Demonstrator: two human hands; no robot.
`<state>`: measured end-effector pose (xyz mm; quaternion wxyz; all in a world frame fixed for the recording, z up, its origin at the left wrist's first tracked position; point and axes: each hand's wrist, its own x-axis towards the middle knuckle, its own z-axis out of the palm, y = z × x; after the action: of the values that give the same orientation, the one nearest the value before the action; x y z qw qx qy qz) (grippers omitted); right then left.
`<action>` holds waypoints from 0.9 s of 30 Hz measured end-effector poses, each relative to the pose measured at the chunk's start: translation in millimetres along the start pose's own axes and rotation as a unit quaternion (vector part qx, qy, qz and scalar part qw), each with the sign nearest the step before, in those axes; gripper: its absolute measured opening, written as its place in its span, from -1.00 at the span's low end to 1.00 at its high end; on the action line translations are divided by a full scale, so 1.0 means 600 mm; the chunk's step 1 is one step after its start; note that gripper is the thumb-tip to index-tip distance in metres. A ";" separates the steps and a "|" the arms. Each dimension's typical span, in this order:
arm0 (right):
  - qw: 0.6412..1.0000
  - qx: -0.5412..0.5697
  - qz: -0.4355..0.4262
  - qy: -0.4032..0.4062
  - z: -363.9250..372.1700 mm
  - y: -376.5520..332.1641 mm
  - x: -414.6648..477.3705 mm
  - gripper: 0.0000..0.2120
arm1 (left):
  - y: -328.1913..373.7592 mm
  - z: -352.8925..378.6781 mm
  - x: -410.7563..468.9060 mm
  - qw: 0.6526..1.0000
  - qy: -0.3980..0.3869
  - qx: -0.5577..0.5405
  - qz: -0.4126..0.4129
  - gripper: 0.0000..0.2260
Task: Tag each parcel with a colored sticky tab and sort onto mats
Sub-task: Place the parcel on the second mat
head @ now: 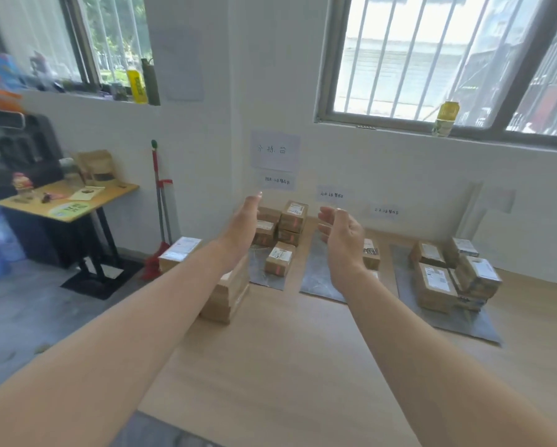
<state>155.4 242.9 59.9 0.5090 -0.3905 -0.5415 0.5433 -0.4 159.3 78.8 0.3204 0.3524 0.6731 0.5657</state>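
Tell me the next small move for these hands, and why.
Probably lower both to the parcel stack beside the left mat and grip its top parcel: left hand and right hand hover open and empty, and that stack sits off the mats.

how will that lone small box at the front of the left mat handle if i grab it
The small box is probably stiff: it looks like cardboard with square edges. Likely light, being small. Flat faces suggest it slides rather than rolls.
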 end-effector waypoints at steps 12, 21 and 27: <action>0.995 0.010 0.061 -0.076 0.077 0.095 -0.023 -0.71 | -0.091 -0.098 -0.015 0.993 0.097 -0.026 -0.058 -0.45; 0.989 -0.042 0.102 -0.096 0.144 0.150 -0.010 -0.70 | -0.147 -0.159 0.035 0.989 0.104 -0.029 -0.096 -0.49; 0.985 -0.074 0.127 -0.088 0.237 0.208 0.031 -0.69 | -0.202 -0.209 0.147 0.991 0.056 -0.037 -0.117 -0.50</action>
<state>-2.8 247.1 -45.6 0.3554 -0.4435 -0.5690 0.5944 -166.2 152.6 -24.7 0.3585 0.2270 0.7053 0.5679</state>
